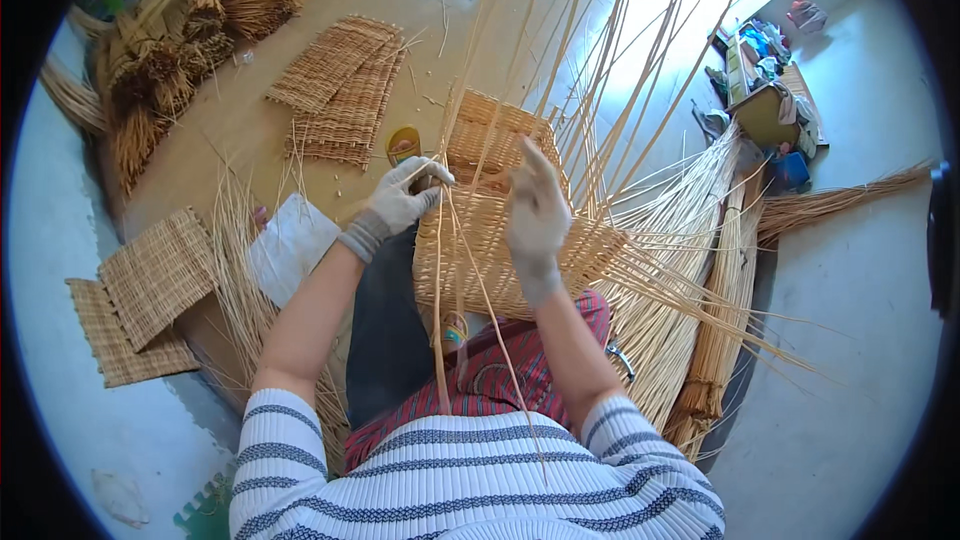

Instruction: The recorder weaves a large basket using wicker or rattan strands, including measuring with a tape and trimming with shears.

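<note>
I've got my pale grey gloved left hand [402, 196] pinching what looks like a long, flat tan strand [441, 380] at the left edge of a partly woven golden wicker basket [495, 275]. That basket's just past the red striped cloth [595, 325], thin loose straw strands [640, 256] sticking up and out to the right. My matching gloved right hand [540, 220] is over its right part, index finger stretched out, but it's blurry so I can't tell if it's pinching anything.
</note>
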Action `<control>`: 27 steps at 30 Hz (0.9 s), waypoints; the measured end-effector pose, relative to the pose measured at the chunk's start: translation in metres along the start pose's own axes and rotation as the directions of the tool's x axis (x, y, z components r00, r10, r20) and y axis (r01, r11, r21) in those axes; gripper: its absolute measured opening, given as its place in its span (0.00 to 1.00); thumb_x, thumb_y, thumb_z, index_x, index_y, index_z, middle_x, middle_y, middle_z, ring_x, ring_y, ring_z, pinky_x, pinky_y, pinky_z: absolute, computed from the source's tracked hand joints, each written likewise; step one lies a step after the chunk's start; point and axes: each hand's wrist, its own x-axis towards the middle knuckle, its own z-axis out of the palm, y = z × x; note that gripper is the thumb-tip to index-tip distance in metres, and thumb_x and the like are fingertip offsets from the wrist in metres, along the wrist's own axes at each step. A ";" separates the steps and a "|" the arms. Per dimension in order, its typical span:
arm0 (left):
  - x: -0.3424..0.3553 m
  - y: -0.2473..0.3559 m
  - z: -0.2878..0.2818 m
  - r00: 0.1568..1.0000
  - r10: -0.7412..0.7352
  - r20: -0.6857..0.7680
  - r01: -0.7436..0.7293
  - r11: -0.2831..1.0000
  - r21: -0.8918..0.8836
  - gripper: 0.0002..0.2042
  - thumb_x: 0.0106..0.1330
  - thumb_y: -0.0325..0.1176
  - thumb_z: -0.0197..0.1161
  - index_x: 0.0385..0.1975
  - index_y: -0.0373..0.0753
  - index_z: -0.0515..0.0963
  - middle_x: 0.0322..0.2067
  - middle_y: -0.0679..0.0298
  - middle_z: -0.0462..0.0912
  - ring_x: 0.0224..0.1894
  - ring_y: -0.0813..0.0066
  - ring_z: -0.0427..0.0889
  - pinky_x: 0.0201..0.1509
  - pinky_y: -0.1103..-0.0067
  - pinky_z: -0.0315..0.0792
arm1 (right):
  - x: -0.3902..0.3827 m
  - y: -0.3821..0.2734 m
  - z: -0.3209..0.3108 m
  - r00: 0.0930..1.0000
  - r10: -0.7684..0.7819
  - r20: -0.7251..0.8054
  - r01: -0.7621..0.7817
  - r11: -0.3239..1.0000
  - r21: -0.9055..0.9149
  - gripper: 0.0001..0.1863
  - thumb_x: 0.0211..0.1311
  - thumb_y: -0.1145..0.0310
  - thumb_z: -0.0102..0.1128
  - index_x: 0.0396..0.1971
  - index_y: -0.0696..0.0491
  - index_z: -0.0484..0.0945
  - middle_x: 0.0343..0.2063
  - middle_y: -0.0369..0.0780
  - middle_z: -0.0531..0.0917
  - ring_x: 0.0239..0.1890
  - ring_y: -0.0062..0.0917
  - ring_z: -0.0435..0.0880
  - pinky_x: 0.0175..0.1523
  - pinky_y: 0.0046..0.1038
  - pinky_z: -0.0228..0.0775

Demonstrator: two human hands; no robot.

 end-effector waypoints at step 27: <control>0.004 0.049 0.126 0.943 0.195 -0.268 0.041 0.733 0.679 0.27 0.72 0.43 0.60 0.71 0.53 0.66 0.38 0.52 0.82 0.35 0.51 0.84 0.37 0.66 0.78 | -0.008 0.025 -0.110 0.964 0.046 -0.261 -0.063 0.996 -0.058 0.16 0.70 0.74 0.56 0.56 0.55 0.72 0.34 0.39 0.83 0.31 0.20 0.79 0.42 0.25 0.73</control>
